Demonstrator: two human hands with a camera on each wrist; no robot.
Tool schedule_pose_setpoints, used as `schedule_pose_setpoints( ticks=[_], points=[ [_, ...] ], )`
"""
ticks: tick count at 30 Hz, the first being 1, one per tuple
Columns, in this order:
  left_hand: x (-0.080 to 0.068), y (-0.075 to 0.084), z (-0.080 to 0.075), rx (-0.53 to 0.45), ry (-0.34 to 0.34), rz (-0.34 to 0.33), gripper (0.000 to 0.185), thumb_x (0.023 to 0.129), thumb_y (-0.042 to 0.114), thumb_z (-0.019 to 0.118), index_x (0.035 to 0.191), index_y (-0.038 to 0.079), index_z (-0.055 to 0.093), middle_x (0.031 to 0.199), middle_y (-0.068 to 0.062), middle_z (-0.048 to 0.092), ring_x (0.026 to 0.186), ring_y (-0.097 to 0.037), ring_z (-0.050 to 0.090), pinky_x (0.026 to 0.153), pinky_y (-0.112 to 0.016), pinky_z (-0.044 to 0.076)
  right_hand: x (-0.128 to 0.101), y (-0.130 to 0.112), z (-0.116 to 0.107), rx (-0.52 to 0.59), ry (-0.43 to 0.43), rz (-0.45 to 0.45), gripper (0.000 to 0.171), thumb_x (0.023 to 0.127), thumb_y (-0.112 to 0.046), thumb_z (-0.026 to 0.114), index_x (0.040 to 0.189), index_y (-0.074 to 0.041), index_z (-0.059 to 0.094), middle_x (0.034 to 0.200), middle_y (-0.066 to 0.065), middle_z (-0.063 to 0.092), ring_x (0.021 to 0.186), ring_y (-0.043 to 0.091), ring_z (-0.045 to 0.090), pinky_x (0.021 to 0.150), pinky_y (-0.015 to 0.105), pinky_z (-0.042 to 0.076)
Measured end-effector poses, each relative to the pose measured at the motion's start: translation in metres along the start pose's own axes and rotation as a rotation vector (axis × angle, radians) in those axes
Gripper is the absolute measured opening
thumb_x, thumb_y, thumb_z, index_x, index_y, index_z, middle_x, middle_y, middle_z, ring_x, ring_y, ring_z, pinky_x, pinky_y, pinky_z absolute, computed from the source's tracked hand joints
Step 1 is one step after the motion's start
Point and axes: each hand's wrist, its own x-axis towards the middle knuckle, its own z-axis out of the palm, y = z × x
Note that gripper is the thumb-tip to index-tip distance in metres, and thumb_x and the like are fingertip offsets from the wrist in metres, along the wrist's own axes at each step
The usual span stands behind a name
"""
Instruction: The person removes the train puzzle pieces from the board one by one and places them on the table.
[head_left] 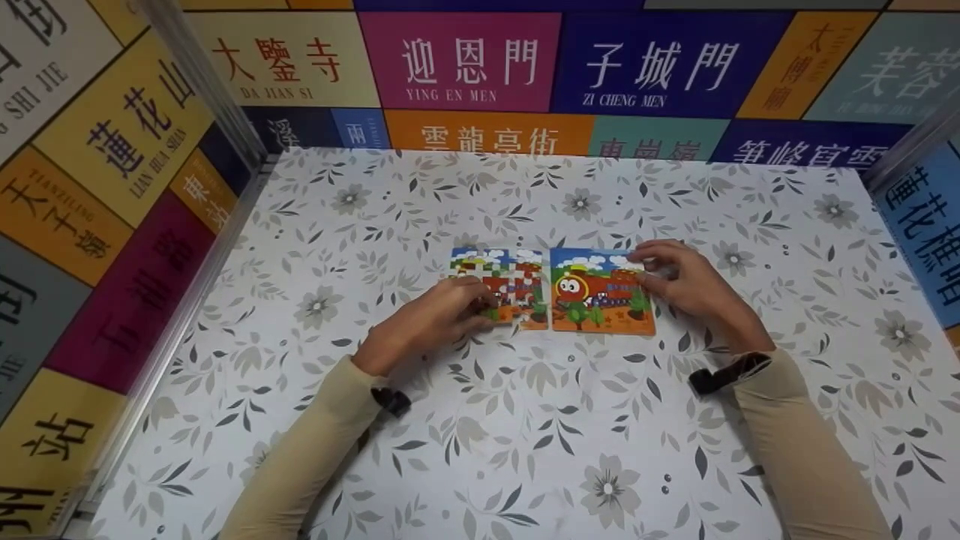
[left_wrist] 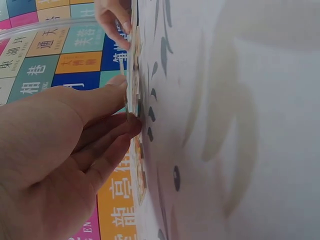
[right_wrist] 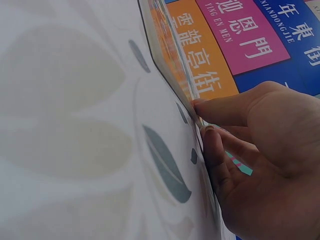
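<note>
Side by side on the table lie a jigsaw puzzle (head_left: 528,289), its pieces showing a cartoon train, and a matching picture card (head_left: 596,292) of a red train with a round face. My left hand (head_left: 439,311) is over the puzzle's lower left part; in the left wrist view its thumb and fingers pinch a thin puzzle piece (left_wrist: 126,100) near the table. That piece's face is hidden. At the card's right edge is my right hand (head_left: 694,289). Its thumb and a finger hold the card's edge near the corner, seen edge-on in the right wrist view.
A white cloth (head_left: 525,427) printed with grey leaves and flowers covers the table. Panels with coloured blocks and Chinese lettering (head_left: 461,64) stand along the back and both sides. Dark wrist straps (head_left: 390,401) are worn over both beige sleeves (head_left: 322,439).
</note>
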Motion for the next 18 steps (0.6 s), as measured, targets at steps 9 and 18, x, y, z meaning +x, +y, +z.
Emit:
schedule_pose_setpoints(
  ticks=[9, 18],
  points=[
    [-0.0035, 0.0031, -0.0024, -0.012, -0.025, -0.031, 0.021, 0.094, 0.026, 0.072, 0.113, 0.016, 0.072, 0.109, 0.003, 0.070, 0.101, -0.012, 0.064, 0.086, -0.033, 0.053, 0.0005, -0.0001, -0.0001, 0.000, -0.001, 0.029, 0.032, 0.098, -0.016, 0.066, 0.130, -0.017, 0.066, 0.151, 0.001, 0.046, 0.124, 0.026, 0.054, 0.102, 0.049, 0.044],
    [-0.0040, 0.0015, -0.0031, 0.015, -0.011, -0.002, 0.021, 0.088, 0.025, 0.079, 0.107, 0.018, 0.075, 0.106, 0.005, 0.072, 0.099, -0.013, 0.065, 0.086, -0.032, 0.054, 0.0002, -0.0014, -0.0007, 0.011, -0.005, 0.038, 0.033, 0.097, -0.016, 0.067, 0.130, -0.016, 0.066, 0.150, 0.000, 0.046, 0.124, 0.026, 0.053, 0.103, 0.049, 0.044]
  ],
)
